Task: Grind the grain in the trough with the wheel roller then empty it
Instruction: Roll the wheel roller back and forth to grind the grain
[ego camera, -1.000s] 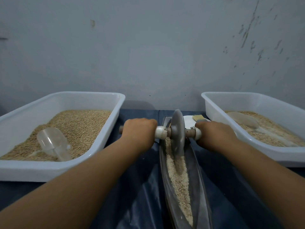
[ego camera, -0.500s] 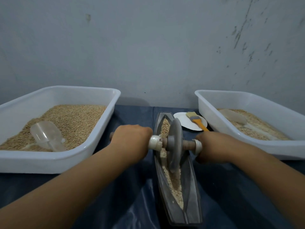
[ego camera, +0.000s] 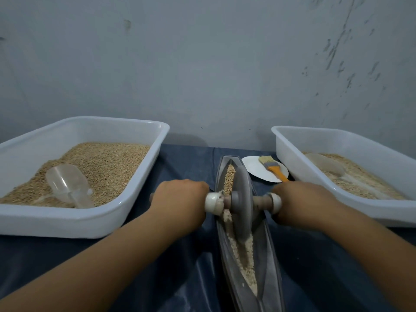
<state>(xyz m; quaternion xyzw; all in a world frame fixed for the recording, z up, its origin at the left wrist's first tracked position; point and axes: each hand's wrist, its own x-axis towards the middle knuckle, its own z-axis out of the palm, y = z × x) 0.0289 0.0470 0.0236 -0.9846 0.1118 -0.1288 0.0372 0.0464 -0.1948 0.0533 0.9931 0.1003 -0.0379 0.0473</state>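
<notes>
A long grey boat-shaped trough [ego camera: 267, 251] lies lengthwise on the dark blue cloth, with pale grain [ego camera: 246, 260] along its groove. The grey wheel roller [ego camera: 242, 203] stands upright in the groove around the trough's middle. My left hand [ego camera: 180, 203] grips the left end of its axle, just outside a white collar. My right hand [ego camera: 301, 203] grips the right end of the axle the same way. Whole grain shows beyond the wheel, crushed paler grain on my side of it.
A white tub [ego camera: 126, 212] of grain with a clear scoop [ego camera: 67, 185] sits at the left. Another white tub [ego camera: 299, 167] with paler grain and a scoop is at the right. A white plate [ego camera: 256, 170] bearing an orange-handled brush [ego camera: 272, 167] lies behind the trough. A grey wall stands close behind.
Both hands have pulled the wheel roller back from the trough's far end toward its middle, uncovering the plate and brush behind it.
</notes>
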